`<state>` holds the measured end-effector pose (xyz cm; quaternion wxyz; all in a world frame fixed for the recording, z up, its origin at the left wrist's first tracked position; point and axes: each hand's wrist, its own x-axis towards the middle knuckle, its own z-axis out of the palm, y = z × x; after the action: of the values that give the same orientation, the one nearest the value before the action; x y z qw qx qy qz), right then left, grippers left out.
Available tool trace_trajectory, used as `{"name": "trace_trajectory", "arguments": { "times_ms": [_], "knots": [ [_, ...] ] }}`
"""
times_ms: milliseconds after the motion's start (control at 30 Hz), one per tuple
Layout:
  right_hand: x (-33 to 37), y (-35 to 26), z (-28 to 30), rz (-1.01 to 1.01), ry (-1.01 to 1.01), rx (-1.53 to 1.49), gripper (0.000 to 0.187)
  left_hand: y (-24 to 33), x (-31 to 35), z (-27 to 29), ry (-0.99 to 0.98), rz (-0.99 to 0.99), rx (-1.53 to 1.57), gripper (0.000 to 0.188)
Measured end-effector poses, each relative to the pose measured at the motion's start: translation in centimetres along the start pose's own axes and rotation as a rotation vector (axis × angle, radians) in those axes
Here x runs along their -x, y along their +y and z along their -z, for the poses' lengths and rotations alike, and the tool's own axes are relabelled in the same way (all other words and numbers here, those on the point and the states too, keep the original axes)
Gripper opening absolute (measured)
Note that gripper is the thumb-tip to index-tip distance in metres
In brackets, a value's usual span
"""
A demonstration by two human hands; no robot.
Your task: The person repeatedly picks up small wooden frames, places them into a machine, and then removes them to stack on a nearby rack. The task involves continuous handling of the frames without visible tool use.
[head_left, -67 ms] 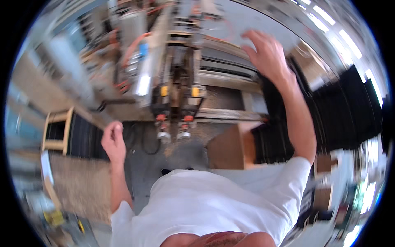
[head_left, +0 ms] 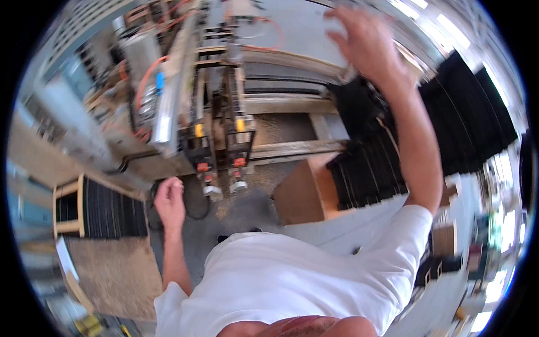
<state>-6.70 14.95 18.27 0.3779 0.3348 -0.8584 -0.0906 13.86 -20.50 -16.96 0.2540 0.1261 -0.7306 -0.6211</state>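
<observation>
My right hand is stretched out at the upper right, fingers apart, slightly blurred, and nothing shows in it. Below its wrist and forearm lie black ribbed pieces in a row, with a dark bundle just beyond. At the left, my left hand is curled into a loose fist, and I see nothing in it. It hangs beside the front of a machine with two parallel rails, which carry yellow blocks and red-and-white ends. The closest pieces to its left are a stack of black slats with a pale wooden frame at the end.
A brown box stands right of the machine. Taller black stacks rise at the far right. A wooden board lies at the lower left. Wood beams cross behind the rails, and sawdust and a dark hose are on the floor.
The whole view has swung, so the machine sits farther left in the picture. My right hand has moved farther up and away. My left hand stays curled, a little lower in view.
</observation>
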Motion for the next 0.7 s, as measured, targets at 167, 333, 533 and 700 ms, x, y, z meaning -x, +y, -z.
{"name": "trace_trajectory", "arguments": {
  "times_ms": [167,333,533,700],
  "knots": [
    [8.6,14.2,17.3,-0.249,0.017,0.553,0.032,-6.4,6.2,-13.1,-0.535,0.240,0.056,0.021],
    [16.2,21.1,24.5,-0.592,-0.404,0.387,0.033,-8.5,8.3,-17.4,-0.700,0.125,-0.057,0.021],
    [18.9,23.9,24.3,-0.658,-0.377,0.147,0.045,-7.2,7.4,-19.5,-0.686,0.126,-0.109,0.019],
    [18.8,21.9,22.8,-0.654,-0.162,0.189,0.040,-7.8,4.8,-20.1,-0.544,0.079,-0.081,0.019]
  ]
}}
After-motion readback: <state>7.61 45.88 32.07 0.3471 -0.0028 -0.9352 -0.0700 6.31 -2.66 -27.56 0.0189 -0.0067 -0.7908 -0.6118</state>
